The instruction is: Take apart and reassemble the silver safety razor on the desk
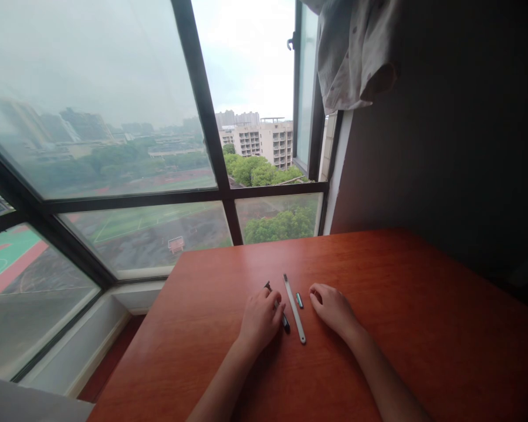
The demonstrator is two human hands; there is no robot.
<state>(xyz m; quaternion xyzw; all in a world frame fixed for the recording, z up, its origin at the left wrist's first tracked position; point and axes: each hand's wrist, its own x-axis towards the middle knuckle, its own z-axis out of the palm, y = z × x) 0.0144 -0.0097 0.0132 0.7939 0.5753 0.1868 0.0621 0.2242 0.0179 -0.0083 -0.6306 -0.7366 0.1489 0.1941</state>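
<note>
On the reddish-brown table [378,281], my left hand [263,316] is closed over a slim dark-and-pale stick-like thing [286,323]. Its dark far end pokes out beyond my fingers and its black near end below them; the middle is covered. Just right of that hand lies a long, narrow white thing [295,313] with a dark far tip and a small hole at the near end. A short, shiny teal-and-dark piece [299,300] is beside it. My right hand [331,305] rests right of this piece, fingers curled in, with nothing visible in them.
Large dark-framed windows [224,190] stand beyond and left of the table; one pane [305,88] is swung open. Grey cloth [352,58] hangs at the upper right. A dark wall [431,146] borders the right side. The table's left edge drops to a reddish floor [110,357].
</note>
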